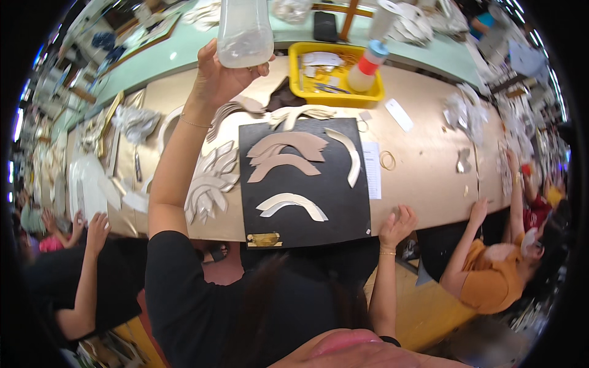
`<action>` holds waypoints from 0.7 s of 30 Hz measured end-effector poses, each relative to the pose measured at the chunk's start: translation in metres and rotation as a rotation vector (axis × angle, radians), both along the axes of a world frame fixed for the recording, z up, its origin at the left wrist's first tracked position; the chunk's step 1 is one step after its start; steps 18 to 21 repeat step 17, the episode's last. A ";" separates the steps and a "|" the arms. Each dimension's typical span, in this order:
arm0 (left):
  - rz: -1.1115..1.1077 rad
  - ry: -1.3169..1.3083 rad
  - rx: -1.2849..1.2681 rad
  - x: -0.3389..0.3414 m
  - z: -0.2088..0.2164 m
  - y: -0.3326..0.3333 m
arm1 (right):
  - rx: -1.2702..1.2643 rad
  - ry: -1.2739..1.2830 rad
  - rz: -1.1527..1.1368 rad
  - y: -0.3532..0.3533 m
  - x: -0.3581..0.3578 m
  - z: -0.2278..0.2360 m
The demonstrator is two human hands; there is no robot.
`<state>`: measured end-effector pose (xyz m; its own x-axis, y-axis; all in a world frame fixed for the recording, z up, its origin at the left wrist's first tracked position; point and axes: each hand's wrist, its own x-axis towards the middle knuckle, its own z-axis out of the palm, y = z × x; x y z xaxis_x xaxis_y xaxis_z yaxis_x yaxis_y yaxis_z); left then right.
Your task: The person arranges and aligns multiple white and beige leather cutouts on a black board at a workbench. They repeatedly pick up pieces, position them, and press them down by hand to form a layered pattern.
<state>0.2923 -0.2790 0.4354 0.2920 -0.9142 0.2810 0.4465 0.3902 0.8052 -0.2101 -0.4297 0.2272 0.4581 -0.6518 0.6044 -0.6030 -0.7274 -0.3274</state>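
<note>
Raised above the far left of the work board, my left hand [222, 78] is closed round the lower end of a translucent plastic bottle [245, 34]. My right hand [397, 228] lies at the table's near edge, just right of the board, fingers apart and holding nothing. On the black board [300, 236] are overlapping curved brown pieces [285, 164], a pair of curved cream pieces [293, 201] nearer me, and a single curved cream strip [351, 156] along the right side. More cream pieces [304, 115] overlap the board's far edge.
A yellow tray [296, 76] beyond the board holds scissors, rubber bands and a bottle with a blue cap [367, 64]. Pale curved pieces [211, 181] are heaped left of the board. A printed sheet [372, 170] lies to its right. Co-workers sit on both sides, one in orange [491, 276].
</note>
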 end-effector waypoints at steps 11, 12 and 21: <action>-0.586 0.319 -0.163 -0.161 0.022 -0.139 | -0.045 -0.042 0.013 0.002 0.001 -0.002; -0.643 0.368 -0.189 -0.178 0.027 -0.151 | -0.039 -0.021 -0.001 0.003 0.002 -0.003; -0.852 0.137 -0.262 -0.266 0.044 -0.193 | 0.119 -0.119 0.138 0.002 0.000 0.006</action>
